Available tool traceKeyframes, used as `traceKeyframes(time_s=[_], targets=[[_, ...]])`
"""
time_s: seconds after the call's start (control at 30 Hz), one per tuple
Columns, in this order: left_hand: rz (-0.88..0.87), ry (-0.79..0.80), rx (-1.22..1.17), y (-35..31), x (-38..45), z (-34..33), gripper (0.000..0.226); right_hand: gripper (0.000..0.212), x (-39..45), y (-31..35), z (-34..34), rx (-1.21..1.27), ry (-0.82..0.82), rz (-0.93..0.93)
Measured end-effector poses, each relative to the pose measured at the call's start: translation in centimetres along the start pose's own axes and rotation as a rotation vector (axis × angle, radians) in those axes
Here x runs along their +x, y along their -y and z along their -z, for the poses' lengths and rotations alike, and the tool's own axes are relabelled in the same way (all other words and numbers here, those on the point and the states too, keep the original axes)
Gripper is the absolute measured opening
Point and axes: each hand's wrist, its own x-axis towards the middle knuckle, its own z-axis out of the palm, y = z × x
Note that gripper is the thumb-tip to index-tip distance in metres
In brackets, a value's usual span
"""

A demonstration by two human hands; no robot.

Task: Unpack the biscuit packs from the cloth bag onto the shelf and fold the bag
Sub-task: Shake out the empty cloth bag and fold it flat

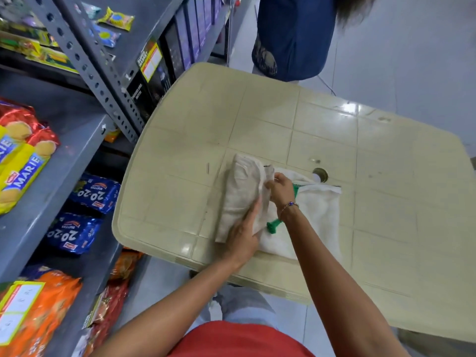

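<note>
Nearest to us is our red shirt (239, 341) at the six o'clock edge of the view, with both bare forearms reaching up from it toward the centre.

The largest thing ahead is the beige tiled table (322, 130), which fills the middle and the three o'clock side. Along the nine o'clock side runs the grey metal shelf (51, 181), its slotted upright slanting toward eleven o'clock. On the shelf lie the biscuit packs: yellow-and-red Marie packs (20, 161) at nine o'clock, blue 20-20 packs (85, 215) one level lower, and orange packs (38, 305) at seven o'clock. At one o'clock a second person in dark blue clothing (293, 34) stands beyond the table.

The cloth bag (316, 215) lies on the table just below centre, toward its near edge. It is off-white, partly folded, with a thicker folded part (239, 191) doubled over on its nine o'clock side and a green cord (274, 225) showing between our wrists.

Our left hand (244, 235) lies flat, fingers spread, pressing the folded part down. Our right hand (279, 188) is closed in a pinch on the cloth edge at the fold's twelve o'clock end; a beaded bracelet (289, 206) circles its wrist.
</note>
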Motion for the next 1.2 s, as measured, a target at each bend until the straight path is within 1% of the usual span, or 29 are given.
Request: traceKeyframes(time_s=[0.1,0.13,0.2,0.23,0.27,0.3,0.33,0.37,0.4,0.43,0.47,0.5,0.53,0.57,0.6,0.63,0.67,0.7,0.73,0.77,0.8,0.83,0.87,0.9,0.93,1.0,1.07,1.13,1.2], targets=[[-0.026,0.074,0.07,0.1,0.1,-1.8,0.081,0.024,0.2,-1.4,1.4,-0.041,-0.03,0.02],[-0.023,0.104,0.089,0.4,0.2,-2.1,0.081,0.02,0.4,-1.8,1.7,-0.043,-0.048,0.014],[-0.002,0.236,0.13,1.0,0.5,-2.5,0.083,0.008,0.4,-2.5,2.2,-0.094,-0.118,-0.036],[-0.01,0.308,0.137,1.1,0.6,-2.6,0.082,0.013,0.4,-2.8,2.3,-0.138,-0.168,-0.064],[-0.03,0.336,0.122,1.3,0.6,-2.7,0.078,0.025,0.3,-3.1,2.4,-0.181,-0.215,-0.071],[-0.048,0.298,0.08,1.1,0.5,-2.5,0.07,0.037,0.0,-2.9,2.3,-0.239,-0.255,-0.038],[-0.067,0.202,0.036,0.8,0.5,-2.2,0.058,0.044,-0.4,-2.7,2.0,-0.312,-0.285,0.047],[-0.099,0.088,0.042,1.0,0.6,-2.1,0.046,0.047,-1.0,-2.3,1.7,-0.372,-0.292,0.17],[-0.147,-0.013,0.139,1.5,0.8,-2.0,0.038,0.046,-1.4,-2.3,1.3,-0.411,-0.256,0.315],[-0.201,-0.084,0.303,2.3,1.1,-2.0,0.039,0.048,-1.8,-2.6,0.8,-0.463,-0.154,0.437],[-0.223,-0.098,0.488,3.3,1.3,-2.0,0.046,0.053,-2.2,-3.3,0.3,-0.562,-0.008,0.511],[-0.184,-0.04,0.644,4.1,1.6,-2.0,0.057,0.057,-2.2,-4.4,-0.1,-0.711,0.142,0.524],[-0.127,0.044,0.727,4.6,1.6,-1.9,0.065,0.058,-1.7,-5.7,-0.3,-0.883,0.258,0.508],[-0.079,0.118,0.752,5.0,1.8,-1.9,0.068,0.058,-1.0,-6.7,-0.2,-1.004,0.339,0.47],[-0.039,0.187,0.718,5.3,1.9,-1.8,0.067,0.059,-0.5,-7.1,0.0,-1.047,0.385,0.44],[-0.025,0.216,0.661,5.2,1.9,-1.5,0.066,0.057,-0.3,-7.1,0.2,-1.03,0.392,0.44],[-0.031,0.165,0.594,4.9,1.9,-1.3,0.064,0.052,-0.3,-6.7,0.4,-0.955,0.355,0.488],[-0.023,0.067,0.533,4.6,1.5,-1.1,0.063,0.043,-0.7,-6.2,0.3,-0.852,0.26,0.575],[0.034,-0.069,0.483,4.2,1.1,-0.9,0.064,0.033,-1.3,-5.7,-0.1,-0.786,0.129,0.633],[0.139,-0.18,0.441,4.1,0.7,-0.8,0.065,0.03,-1.9,-5.1,-0.6,-0.753,0.007,0.622],[0.262,-0.235,0.415,4.2,0.3,-0.7,0.066,0.037,-2.5,-4.5,-1.2,-0.746,-0.049,0.529],[0.351,-0.242,0.415,4.2,0.0,-0.7,0.064,0.048,-3.0,-3.8,-1.9,-0.769,-0.027,0.381],[0.391,-0.218,0.425,4.3,-0.1,-0.7,0.057,0.059,-3.4,-3.3,-2.6,-0.812,0.018,0.243],[0.389,-0.188,0.427,4.3,0.0,-0.6,0.049,0.067,-3.4,-2.9,-3.2,-0.862,0.051,0.169],[0.372,-0.16,0.415,4.4,0.2,-0.3,0.042,0.067,-3.3,-2.7,-3.8,-0.906,0.066,0.14],[0.349,-0.137,0.352,4.5,0.7,0.5,0.034,0.048,-2.9,-2.2,-4.6,-0.901,0.056,0.135],[0.363,-0.163,0.269,4.3,0.8,1.9,0.028,0.03,-2.4,-1.6,-5.2,-0.805,0.082,0.135],[0.345,-0.251,0.219,3.8,0.9,3.9,0.023,0.02,-2.4,-0.5,-5.4,-0.589,0.124,0.146],[0.246,-0.34,0.246,2.8,1.1,5.6,0.028,0.02,-2.7,0.6,-5.0,-0.281,0.128,0.132]])
